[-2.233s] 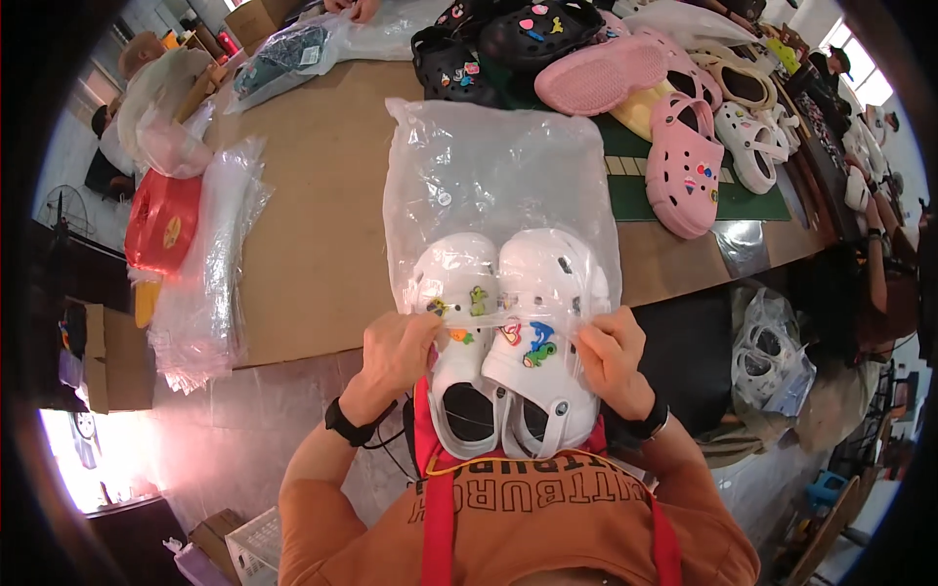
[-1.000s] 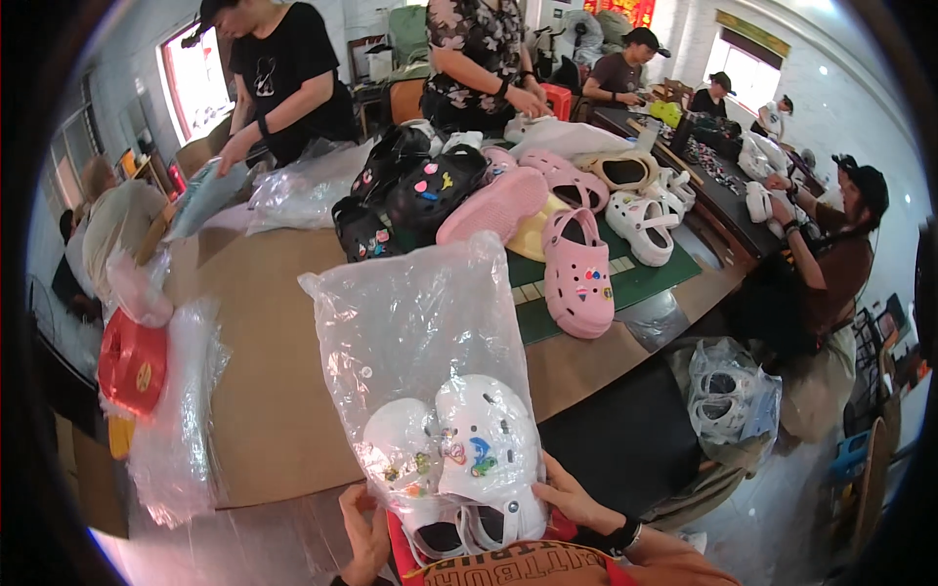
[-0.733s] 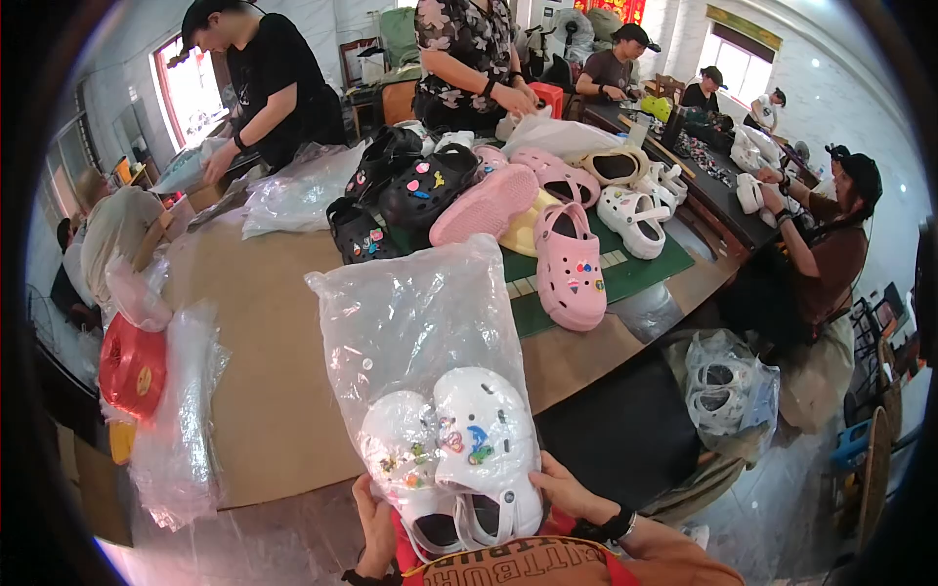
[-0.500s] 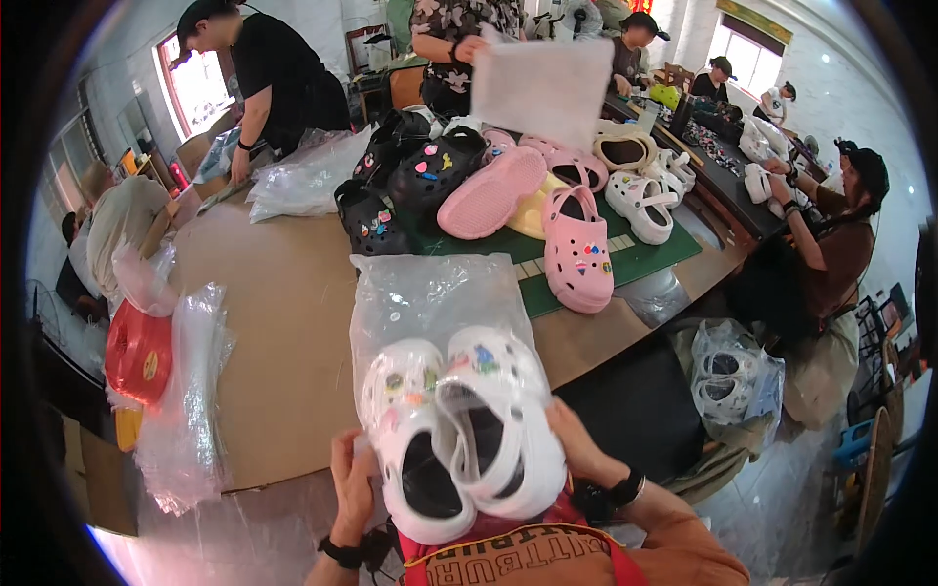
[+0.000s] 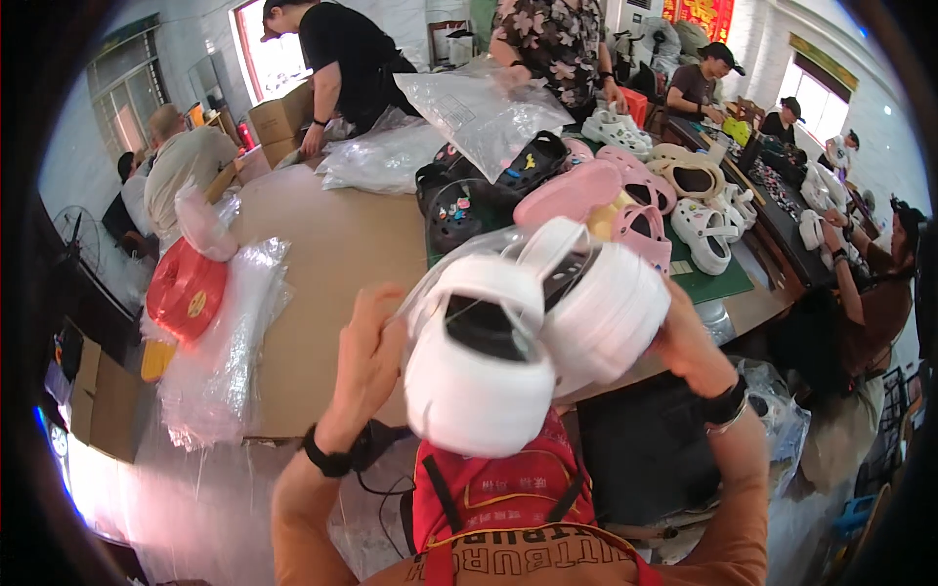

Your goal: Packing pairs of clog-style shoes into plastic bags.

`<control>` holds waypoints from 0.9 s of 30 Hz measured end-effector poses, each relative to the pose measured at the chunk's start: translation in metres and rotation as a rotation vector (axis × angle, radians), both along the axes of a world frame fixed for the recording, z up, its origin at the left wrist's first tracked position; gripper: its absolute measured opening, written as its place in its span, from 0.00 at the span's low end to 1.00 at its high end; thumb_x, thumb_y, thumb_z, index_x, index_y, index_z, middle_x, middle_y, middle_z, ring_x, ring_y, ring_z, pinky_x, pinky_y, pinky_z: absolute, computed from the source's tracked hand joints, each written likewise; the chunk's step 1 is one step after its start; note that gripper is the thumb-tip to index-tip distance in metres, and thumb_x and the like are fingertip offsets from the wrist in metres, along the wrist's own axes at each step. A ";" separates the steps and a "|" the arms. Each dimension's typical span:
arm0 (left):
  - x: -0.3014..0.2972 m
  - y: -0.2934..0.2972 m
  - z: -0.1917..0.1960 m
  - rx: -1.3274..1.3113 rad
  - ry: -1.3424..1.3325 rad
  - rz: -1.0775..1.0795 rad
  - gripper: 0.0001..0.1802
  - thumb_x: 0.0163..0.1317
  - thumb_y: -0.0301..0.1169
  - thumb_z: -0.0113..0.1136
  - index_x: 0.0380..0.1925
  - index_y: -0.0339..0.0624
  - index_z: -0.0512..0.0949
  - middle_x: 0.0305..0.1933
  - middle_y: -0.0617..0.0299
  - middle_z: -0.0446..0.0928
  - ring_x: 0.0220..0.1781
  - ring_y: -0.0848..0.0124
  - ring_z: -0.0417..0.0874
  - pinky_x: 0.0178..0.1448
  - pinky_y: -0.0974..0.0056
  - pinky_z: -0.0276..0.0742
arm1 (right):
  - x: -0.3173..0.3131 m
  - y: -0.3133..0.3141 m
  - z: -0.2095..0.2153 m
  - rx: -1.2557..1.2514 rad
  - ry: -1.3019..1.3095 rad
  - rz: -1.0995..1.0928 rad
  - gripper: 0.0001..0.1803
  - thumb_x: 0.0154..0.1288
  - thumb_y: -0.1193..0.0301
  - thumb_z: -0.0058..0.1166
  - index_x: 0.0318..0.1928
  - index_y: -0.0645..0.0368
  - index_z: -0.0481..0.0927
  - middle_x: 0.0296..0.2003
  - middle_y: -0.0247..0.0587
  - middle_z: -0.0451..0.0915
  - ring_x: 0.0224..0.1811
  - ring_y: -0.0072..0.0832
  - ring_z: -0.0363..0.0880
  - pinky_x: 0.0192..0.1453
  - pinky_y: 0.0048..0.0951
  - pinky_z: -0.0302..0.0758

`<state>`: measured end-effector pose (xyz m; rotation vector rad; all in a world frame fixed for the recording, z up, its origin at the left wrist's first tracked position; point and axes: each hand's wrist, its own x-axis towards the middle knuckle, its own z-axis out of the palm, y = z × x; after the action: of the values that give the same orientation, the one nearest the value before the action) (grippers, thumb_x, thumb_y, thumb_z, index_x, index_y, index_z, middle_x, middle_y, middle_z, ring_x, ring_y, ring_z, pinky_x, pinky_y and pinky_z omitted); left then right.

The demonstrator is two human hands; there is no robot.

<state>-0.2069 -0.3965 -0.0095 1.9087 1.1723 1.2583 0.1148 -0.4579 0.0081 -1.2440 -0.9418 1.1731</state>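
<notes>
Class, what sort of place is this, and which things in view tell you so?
Probably a small shoe workshop or packing room: a pile of clogs on a table, a stack of clear plastic bags, and several people around the room.

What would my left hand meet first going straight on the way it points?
Your left hand has free space over the brown tabletop, perhaps until the black clogs or clear bags; depth is unclear.

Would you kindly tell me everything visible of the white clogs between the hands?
The white clogs look smooth and rubbery, slightly blurred, with dark insides and straps at the openings. They are aloft side by side, tilted, heels toward the wearer. Clear film shows along their far left side. The left hand and right hand flank them; finger contact is partly hidden.
</notes>
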 end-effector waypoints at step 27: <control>-0.044 0.154 0.052 0.070 -0.292 -0.124 0.06 0.58 0.28 0.43 0.27 0.41 0.70 0.27 0.70 0.65 0.30 0.81 0.65 0.34 0.75 0.62 | 0.071 0.143 0.119 0.066 -0.479 0.516 0.24 0.66 0.52 0.35 0.49 0.59 0.70 0.27 0.38 0.77 0.20 0.18 0.73 0.25 0.17 0.69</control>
<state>-0.2504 -0.2421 0.0420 1.7434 0.8578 1.4658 0.1856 -0.3153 0.1270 -1.2930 -1.7207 1.2378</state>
